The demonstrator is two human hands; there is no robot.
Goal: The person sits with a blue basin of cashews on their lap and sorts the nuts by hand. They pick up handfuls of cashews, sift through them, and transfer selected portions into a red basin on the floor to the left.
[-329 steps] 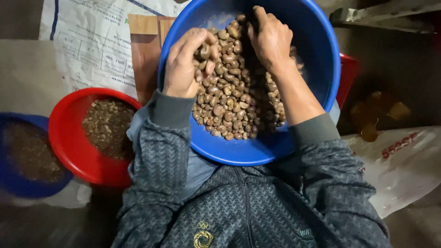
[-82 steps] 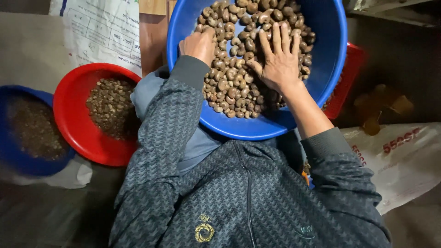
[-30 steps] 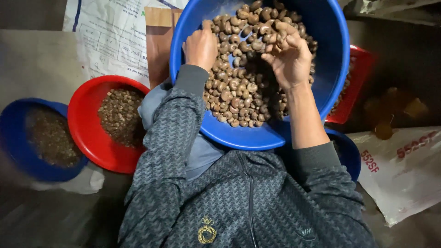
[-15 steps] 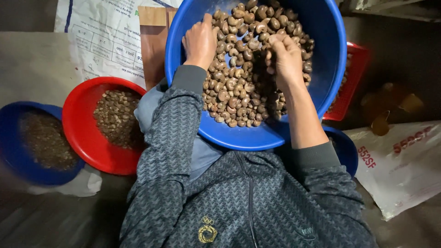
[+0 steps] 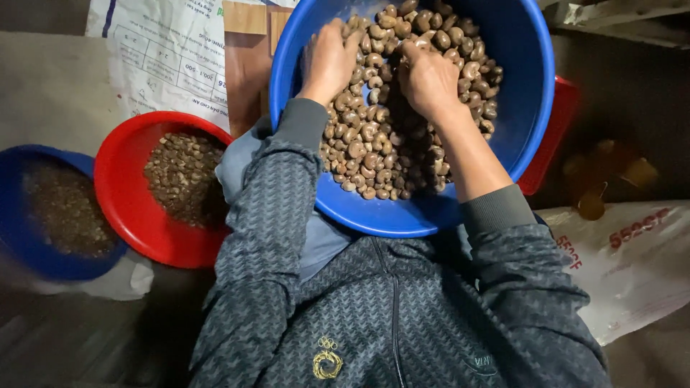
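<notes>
Your left hand (image 5: 329, 61) and right hand (image 5: 429, 80) are both dug into the cashew nuts (image 5: 388, 136), fingers curled among them; grip contents can't be told. Nuts heap beneath and near your palms in the big blue basin (image 5: 528, 93). Left: red bowl (image 5: 126, 208), small blue bowl (image 5: 43, 262).

The big basin (image 5: 528, 108) rests on the person's lap, nuts (image 5: 374, 136) heaped inside — both hands in them. Left of the basin sits a smaller bowl (image 5: 126, 208); a farther bowl (image 5: 29, 255) lies beyond it — a sack (image 5: 632, 251) at the basin's right.
</notes>
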